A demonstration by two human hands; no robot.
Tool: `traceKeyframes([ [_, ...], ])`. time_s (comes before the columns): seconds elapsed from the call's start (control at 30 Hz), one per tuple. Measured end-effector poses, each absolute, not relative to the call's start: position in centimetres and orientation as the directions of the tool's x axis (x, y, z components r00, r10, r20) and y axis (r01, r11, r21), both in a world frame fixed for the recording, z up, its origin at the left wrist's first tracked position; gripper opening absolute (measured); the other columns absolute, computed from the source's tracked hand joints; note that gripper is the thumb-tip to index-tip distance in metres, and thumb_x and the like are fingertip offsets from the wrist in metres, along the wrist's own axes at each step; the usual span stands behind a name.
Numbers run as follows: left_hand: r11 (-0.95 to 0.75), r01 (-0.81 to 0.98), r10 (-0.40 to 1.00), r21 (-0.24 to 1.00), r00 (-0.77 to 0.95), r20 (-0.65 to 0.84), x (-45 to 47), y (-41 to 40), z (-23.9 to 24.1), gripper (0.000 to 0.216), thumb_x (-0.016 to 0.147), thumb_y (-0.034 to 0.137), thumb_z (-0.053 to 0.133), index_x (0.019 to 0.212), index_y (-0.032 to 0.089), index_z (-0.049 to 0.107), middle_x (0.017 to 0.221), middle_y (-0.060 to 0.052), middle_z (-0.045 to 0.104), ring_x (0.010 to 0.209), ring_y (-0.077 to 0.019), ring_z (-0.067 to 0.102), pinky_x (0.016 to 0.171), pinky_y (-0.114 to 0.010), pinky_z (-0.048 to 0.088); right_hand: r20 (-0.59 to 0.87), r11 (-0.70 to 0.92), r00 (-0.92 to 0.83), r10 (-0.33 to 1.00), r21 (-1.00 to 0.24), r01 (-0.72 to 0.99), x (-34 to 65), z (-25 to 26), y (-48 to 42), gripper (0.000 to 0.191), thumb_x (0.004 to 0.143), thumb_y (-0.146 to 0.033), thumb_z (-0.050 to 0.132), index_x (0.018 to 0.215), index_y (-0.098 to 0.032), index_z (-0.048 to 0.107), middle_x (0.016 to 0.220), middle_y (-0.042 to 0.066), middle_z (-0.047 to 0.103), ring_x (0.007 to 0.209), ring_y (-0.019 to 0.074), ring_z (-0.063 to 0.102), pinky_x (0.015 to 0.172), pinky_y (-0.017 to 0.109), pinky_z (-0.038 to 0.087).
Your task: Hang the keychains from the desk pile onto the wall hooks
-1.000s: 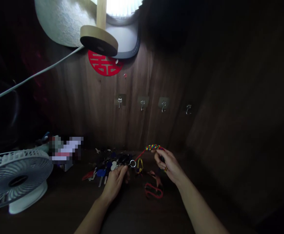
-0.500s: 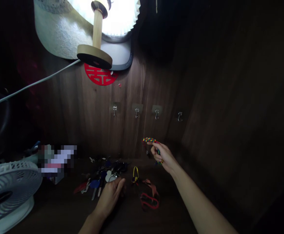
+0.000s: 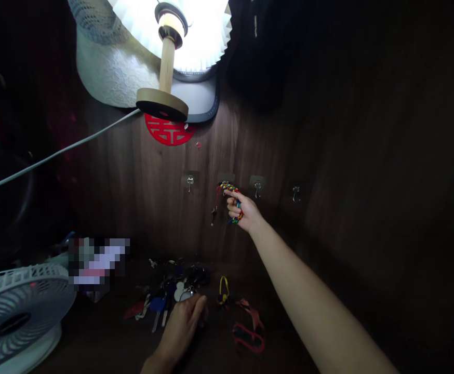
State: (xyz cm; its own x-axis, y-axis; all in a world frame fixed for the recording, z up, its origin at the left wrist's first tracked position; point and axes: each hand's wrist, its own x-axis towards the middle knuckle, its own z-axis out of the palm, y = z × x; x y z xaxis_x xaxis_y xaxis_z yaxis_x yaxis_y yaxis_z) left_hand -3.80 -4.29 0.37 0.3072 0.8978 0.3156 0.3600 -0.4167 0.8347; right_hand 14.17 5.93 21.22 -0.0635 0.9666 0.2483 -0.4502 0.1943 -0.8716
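Note:
My right hand (image 3: 242, 209) is closed round a braided multicoloured cord (image 3: 229, 187) in front of the wall. A thin red string with a small dark piece (image 3: 213, 214) dangles from the cord's left end. That end is right at the second wall hook (image 3: 225, 183) from the left, partly covering it; whether it is over the hook I cannot tell. My left hand (image 3: 186, 319) rests on the dark surface, curled beside a pile of keys (image 3: 168, 291); its fingertips are hidden. A yellow loop (image 3: 224, 288) and a red-edged strap (image 3: 249, 337) lie to its right.
Other metal hooks (image 3: 190, 182) line the wooden wall. Above them hang a lit lamp (image 3: 167, 62), pale caps (image 3: 110, 72) and a red paper cut-out (image 3: 169, 130). A white fan (image 3: 20, 311) stands at the left; a white cable (image 3: 59, 150) crosses the left side.
My right hand has risen and moved left with the braided cord, from below the hooks to the second one. My left hand stays by the keys. The view has shifted slightly.

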Motion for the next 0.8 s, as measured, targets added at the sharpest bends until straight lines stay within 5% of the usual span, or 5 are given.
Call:
traceKeyframes([
  [0.43, -0.409, 0.382, 0.901, 0.829, 0.315, 0.299, -3.8, -4.2, 0.3, 0.048, 0.089, 0.052, 0.029, 0.064, 0.019, 0.053, 0.059, -0.001, 0.056, 0.058, -0.0153, 0.053, 0.058, -0.023, 0.037, 0.126, 0.158, 0.096, 0.987, -0.848, -0.505, 16.2, 16.0, 6.2, 0.011, 0.08, -0.025, 0.048, 0.081, -0.019, 0.057, 0.047, -0.008, 0.046, 0.03, 0.0029, 0.024, 0.032, 0.016, 0.018],
  [0.8, -0.462, 0.506, 0.886, 0.728, 0.306, 0.349, -3.9, -3.8, -0.2, 0.047, 0.09, 0.05, 0.025, 0.063, 0.02, 0.048, 0.06, 0.0, 0.054, 0.058, -0.0135, 0.049, 0.056, -0.022, 0.034, 0.037, 0.098, 0.157, 0.987, -0.91, -0.402, 15.4, 8.5, 4.8, 0.014, 0.07, -0.024, 0.065, 0.083, -0.019, 0.062, 0.057, -0.003, 0.063, 0.04, 0.0054, 0.048, 0.037, 0.016, 0.034],
])
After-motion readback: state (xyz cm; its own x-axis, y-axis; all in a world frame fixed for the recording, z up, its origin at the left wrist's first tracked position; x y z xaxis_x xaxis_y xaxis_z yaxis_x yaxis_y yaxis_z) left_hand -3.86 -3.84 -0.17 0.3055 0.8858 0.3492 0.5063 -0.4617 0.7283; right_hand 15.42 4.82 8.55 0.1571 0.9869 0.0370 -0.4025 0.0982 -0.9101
